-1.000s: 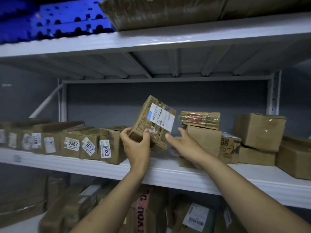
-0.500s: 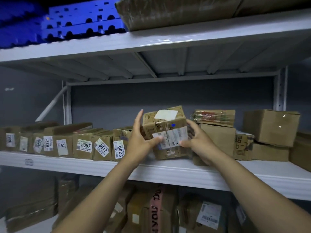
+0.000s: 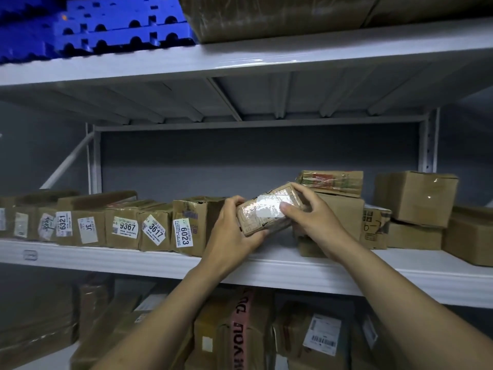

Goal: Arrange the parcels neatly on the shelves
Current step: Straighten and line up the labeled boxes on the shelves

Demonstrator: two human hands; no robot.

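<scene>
While my left hand [image 3: 234, 232] and right hand [image 3: 318, 222] hold the taped parcel [image 3: 266, 213] just right of the 6023 box [image 3: 192, 225], fingers [image 3: 236, 202] curl round it.

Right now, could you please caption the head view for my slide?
Left hand and right hand grip a small taped brown cardboard parcel above the white metal shelf, beside brown box 6023.

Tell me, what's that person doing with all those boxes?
A person is sorting parcels on shelves. The left hand and right hand both grip one small taped parcel, tilted, over the middle shelf. It is in the gap between the box labelled 6023 and a stack of boxes on the right, and doesn't look set down yet.
</scene>
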